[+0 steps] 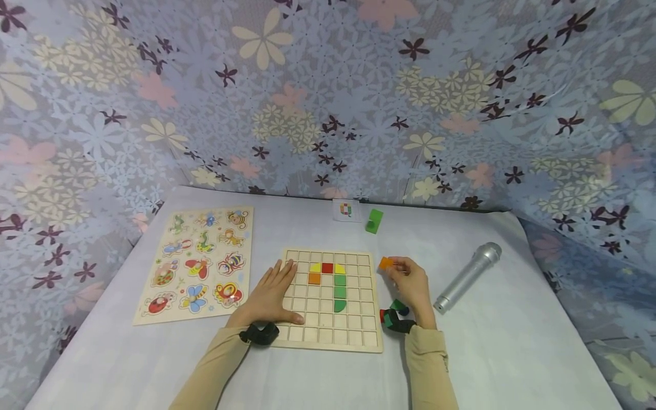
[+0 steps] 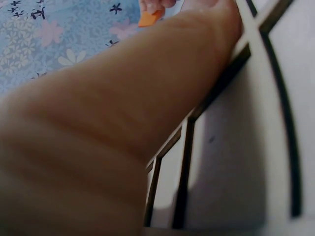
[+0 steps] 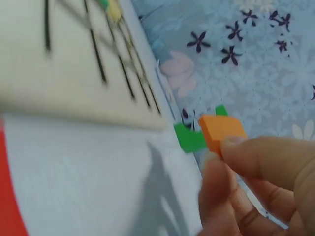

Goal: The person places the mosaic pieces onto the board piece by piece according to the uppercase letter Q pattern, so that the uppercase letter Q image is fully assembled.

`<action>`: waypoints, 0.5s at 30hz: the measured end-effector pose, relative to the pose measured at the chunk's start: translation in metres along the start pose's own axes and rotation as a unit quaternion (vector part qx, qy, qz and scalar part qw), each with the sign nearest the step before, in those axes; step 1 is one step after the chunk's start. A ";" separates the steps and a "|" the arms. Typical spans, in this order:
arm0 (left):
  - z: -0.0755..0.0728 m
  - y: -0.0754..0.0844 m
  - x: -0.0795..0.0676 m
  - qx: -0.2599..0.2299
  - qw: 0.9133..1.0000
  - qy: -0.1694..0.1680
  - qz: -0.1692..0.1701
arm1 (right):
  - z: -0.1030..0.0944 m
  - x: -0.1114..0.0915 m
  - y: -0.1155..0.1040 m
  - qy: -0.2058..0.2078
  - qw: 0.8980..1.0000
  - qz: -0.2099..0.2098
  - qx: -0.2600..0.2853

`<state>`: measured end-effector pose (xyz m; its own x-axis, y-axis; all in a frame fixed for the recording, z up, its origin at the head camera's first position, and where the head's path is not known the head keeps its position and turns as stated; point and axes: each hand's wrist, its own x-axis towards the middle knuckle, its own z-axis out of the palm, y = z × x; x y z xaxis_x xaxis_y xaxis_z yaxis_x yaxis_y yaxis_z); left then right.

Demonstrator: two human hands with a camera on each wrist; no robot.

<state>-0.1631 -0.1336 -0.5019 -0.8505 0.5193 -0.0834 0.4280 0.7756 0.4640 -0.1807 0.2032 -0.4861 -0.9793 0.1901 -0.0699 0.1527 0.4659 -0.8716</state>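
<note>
My left hand (image 1: 269, 295) lies with spread fingers on the left side of a wooden grid board (image 1: 328, 337). Just off the board's right edge, my right hand (image 1: 413, 285) pinches an orange square block (image 3: 225, 130) between thumb and fingers, raised above the table. Near the board's top, a red square (image 1: 327, 267) sits between two yellow rounded pieces. An orange square (image 1: 314, 278) lies below the left yellow one. Down from the right yellow one runs a column of green squares (image 1: 340, 286), ending in a rounded green piece (image 1: 340, 306).
A small pattern card (image 1: 347, 210) lies behind the board, beside a green piece (image 1: 376, 219). Loose green pieces (image 1: 397, 305) lie near my right wrist, partly hidden. A silver microphone (image 1: 467, 278) rests at the right; an insect picture board (image 1: 197, 265) is at the left.
</note>
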 end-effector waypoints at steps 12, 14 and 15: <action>-0.001 0.001 -0.001 0.000 1.000 0.005 0.005 | 0.013 -0.001 -0.011 -0.013 0.987 0.071 0.146; 0.000 0.001 -0.001 -0.002 1.000 0.008 0.006 | 0.018 -0.002 -0.014 -0.021 0.986 0.068 0.149; 0.000 0.001 -0.001 -0.004 1.000 0.008 0.005 | 0.022 -0.002 -0.015 -0.025 0.986 0.067 0.148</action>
<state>-0.1622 -0.1334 -0.5010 -0.8507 0.5217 -0.0649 0.4347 0.7675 0.4712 -0.1836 0.1770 -0.4830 -0.9597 0.1855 -0.2112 0.2424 0.1657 -0.9559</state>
